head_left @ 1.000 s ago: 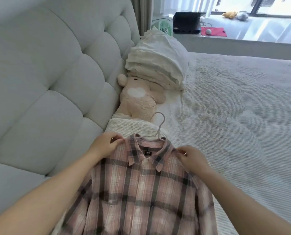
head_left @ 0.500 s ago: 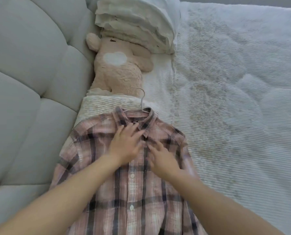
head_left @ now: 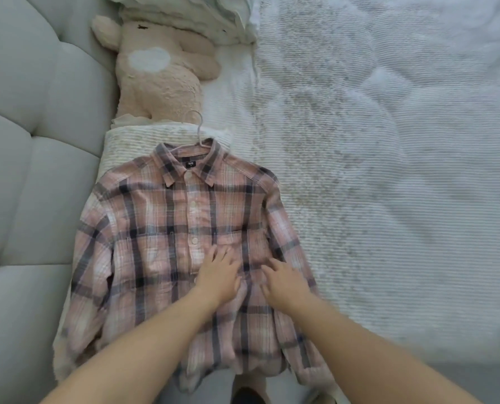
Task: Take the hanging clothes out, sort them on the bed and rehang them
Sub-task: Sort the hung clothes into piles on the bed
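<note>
One camera, worn on my head, looks steeply down over my forearms at the bed (head_left: 388, 199), close above it. The shirt (head_left: 184, 243) fills the lower middle. Left of the shirt stands the headboard (head_left: 24, 170); beyond its collar lies a plush toy (head_left: 161, 83).

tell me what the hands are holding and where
Nothing is held: left hand and right hand lie flat on the plaid shirt front.

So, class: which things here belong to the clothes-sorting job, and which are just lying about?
Part of the job: plaid shirt, hanger in its collar, left hand and right hand flat on it, bed.

Lying about: plush toy, stacked pillows, headboard.
</note>
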